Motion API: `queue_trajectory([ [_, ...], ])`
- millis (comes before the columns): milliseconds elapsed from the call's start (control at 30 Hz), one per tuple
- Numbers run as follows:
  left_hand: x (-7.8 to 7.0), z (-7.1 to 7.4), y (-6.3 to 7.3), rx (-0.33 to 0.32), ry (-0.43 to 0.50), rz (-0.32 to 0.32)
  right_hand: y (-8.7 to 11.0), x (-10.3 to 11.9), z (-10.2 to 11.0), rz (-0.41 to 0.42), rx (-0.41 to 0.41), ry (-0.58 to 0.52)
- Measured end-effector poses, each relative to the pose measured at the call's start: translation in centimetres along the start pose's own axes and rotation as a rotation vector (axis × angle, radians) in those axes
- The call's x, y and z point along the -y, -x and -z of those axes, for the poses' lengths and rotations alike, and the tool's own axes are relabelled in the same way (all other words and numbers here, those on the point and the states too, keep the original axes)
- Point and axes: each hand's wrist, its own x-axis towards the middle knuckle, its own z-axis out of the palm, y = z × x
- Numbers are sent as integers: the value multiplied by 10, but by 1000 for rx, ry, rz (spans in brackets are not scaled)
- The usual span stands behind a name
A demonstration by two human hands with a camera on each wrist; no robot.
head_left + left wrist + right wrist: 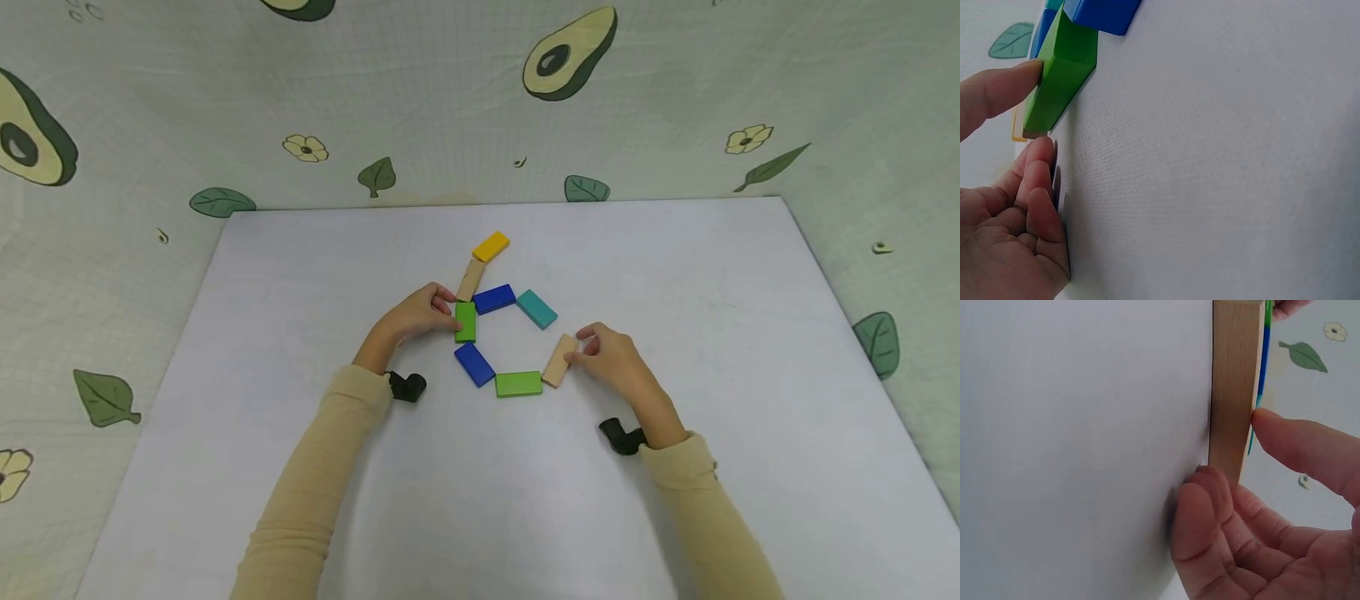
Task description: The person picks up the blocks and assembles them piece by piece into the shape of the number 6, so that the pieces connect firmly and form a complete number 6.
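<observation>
Flat rectangular blocks form a ring with a short tail on the white table. My left hand [412, 315] is at the left green block [467, 313], thumb on its top and fingers at its far end, gripping it. Beside that hand a wooden block [471, 280] leads up to a yellow block [491, 247]. With thumb on top and fingertips at the end, my right hand [613, 360] holds the right wooden block [1232, 387], which lies on the table. An upper blue block [494, 299], teal block [536, 309], lower blue block [475, 365] and lower green block [518, 384] complete the layout.
The white tabletop [480, 500] spreads around the blocks. Its back edge meets a pale cloth [450, 100] printed with avocados and leaves. Black wrist devices sit by the left sleeve [322, 467] and the right sleeve [697, 492].
</observation>
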Motion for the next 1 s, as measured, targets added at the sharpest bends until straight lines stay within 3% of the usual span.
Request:
queue_trajectory([
  [300, -2, 0, 1, 1, 3, 1, -2, -1, -7, 50, -25, -80],
  [633, -2, 0, 1, 4, 7, 6, -10, 4, -11, 121, -4, -98],
  [1000, -3, 0, 1, 2, 14, 13, -17, 10, -11, 118, -14, -95],
])
